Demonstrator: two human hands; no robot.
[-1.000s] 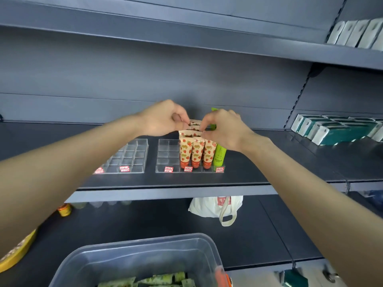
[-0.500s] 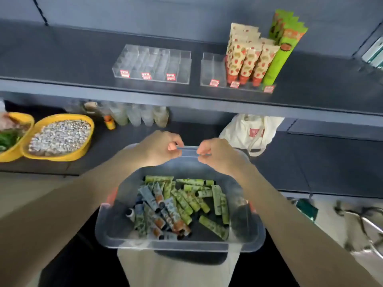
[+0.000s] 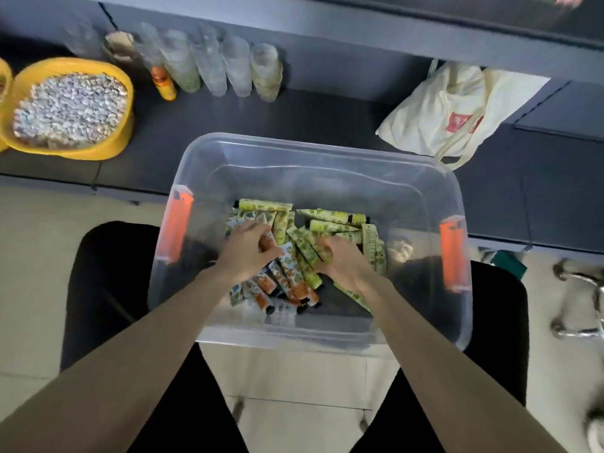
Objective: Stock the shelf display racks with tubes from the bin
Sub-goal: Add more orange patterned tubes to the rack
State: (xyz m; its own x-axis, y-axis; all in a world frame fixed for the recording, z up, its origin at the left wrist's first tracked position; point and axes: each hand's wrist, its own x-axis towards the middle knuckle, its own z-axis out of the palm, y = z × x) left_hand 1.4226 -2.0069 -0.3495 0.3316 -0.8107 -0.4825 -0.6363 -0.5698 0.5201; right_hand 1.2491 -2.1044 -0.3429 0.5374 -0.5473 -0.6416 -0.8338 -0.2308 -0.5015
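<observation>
Plastic bin (image 3: 327, 165), tubes (image 3: 295, 273) under fingers (image 3: 256, 227) of left hand (image 3: 246, 255), right hand (image 3: 341, 261)

Bare forearms (image 3: 147, 351) (black trousers (image 3: 98, 289) below)

No text can be read: print on the tubes (image 3: 265, 205) and the bag's (image 3: 425, 119) red mark is blurred.

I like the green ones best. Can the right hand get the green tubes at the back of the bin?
Probably yes. The right hand is down in the open bin, and the green tubes lie just past its fingers with nothing over them.
</observation>
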